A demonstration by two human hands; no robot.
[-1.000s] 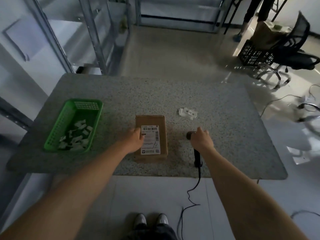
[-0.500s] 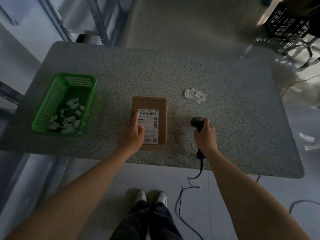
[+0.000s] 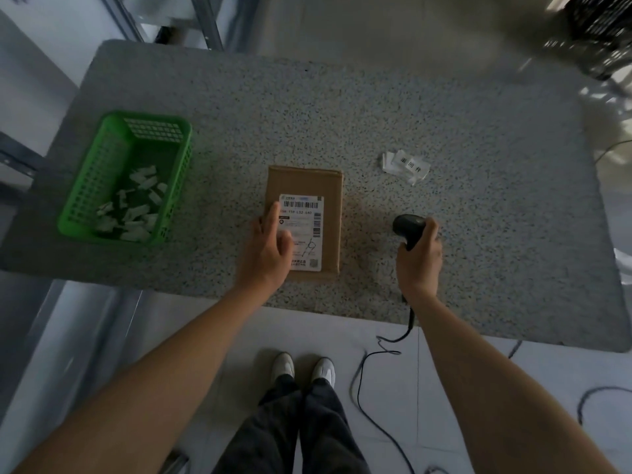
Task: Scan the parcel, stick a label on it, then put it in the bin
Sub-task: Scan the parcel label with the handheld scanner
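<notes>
Head view, looking down on a speckled grey table (image 3: 376, 107). Cardboard parcel (image 3: 328, 200) lying flat near the table's front edge, at centre, its white shipping label (image 3: 304, 217) facing up; left hand (image 3: 268, 249) palm down on the parcel's left side, fingers loosely spread, index finger extended along the label's left margin, thumb over the label's lower part; the hand rests on the box without gripping it; left forearm reaching in from lower left. Right hand (image 3: 419, 256) closed around the handle of a black barcode scanner (image 3: 407, 225), to the right of the parcel and apart from it; scanner head protruding above the thumb and tilted toward the parcel; its cable (image 3: 386, 350) trailing off the table's front edge to the floor; right forearm entering from lower right. Small white stickers (image 3: 405, 165) lying beyond the scanner; green slatted bin (image 3: 102, 179) at the table's left, well apart from the parcel, holding white paper scraps (image 3: 135, 208).
</notes>
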